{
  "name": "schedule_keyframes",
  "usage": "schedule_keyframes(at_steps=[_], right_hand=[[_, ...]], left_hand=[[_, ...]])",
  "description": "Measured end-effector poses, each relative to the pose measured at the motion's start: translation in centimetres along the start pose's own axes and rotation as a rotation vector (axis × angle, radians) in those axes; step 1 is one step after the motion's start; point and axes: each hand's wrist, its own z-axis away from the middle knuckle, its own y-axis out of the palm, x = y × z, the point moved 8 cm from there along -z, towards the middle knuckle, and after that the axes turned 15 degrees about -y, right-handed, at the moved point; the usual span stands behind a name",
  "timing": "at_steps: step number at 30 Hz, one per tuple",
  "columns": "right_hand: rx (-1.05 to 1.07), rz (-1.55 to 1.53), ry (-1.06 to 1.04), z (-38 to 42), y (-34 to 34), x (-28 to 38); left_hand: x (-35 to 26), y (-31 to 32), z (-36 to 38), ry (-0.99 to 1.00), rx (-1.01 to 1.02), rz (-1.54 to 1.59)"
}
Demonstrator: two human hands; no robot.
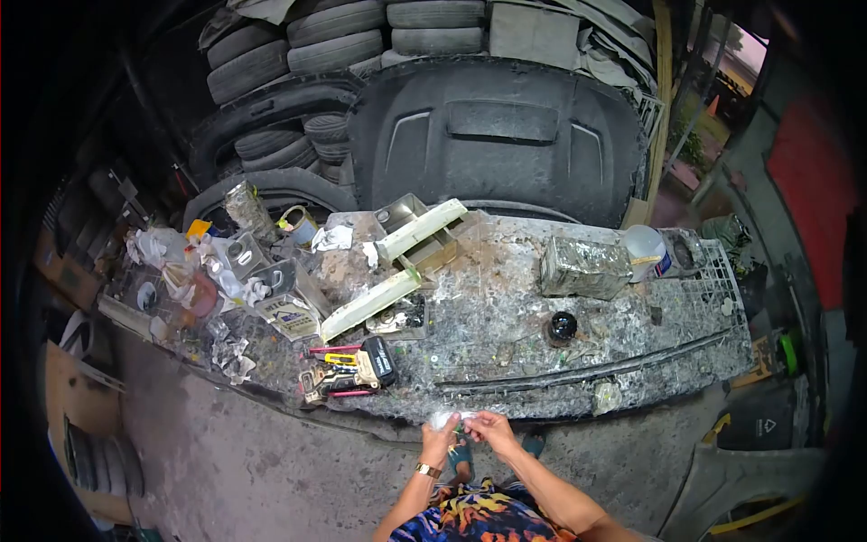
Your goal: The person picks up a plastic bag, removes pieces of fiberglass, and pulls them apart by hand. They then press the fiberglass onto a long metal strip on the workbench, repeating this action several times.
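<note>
My left hand (438,441) and my right hand (493,432) are close together just off the front edge of the workbench. A small, thin white piece (443,419), perhaps paper or plastic, is pinched between the fingers of both; its exact kind is too small to make out. Nearest to them on the bench lies a tan and black cordless power tool (361,370). Beside that tool sits a yellow utility knife (340,359). A long dark strip (578,372) runs along the bench front, right of my hands.
The stained workbench (506,298) carries a silver tin (585,268), a white tub (645,251), a dark round object (562,327) and pale long parts (372,305). Rags and cans crowd its left end. A car hood (497,172) and stacked tires (334,54) stand behind.
</note>
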Motion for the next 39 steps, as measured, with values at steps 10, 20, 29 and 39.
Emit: schedule_keyframes(at_steps=[10, 20, 29, 39], right_hand=[[-0.356, -0.030, 0.024, -6.0, -1.6, -2.7], [-0.475, 0.037, -0.037, -7.0, -3.2, -4.0], [0.092, 1.104, -0.595, -1.6, -0.1, 5.3], [0.283, 1.465, -0.287, -5.4, -0.7, 3.3]], left_hand=[[-4.3, 1.3, 0.6, 0.743, -0.214, -1.278], [-2.4, 3.3, -2.5, 0.687, -0.050, -1.628], [-2.2, 3.9, -3.4, 0.695, -0.048, -1.613], [-2.5, 4.4, -4.3, 0.606, -0.056, -1.660]])
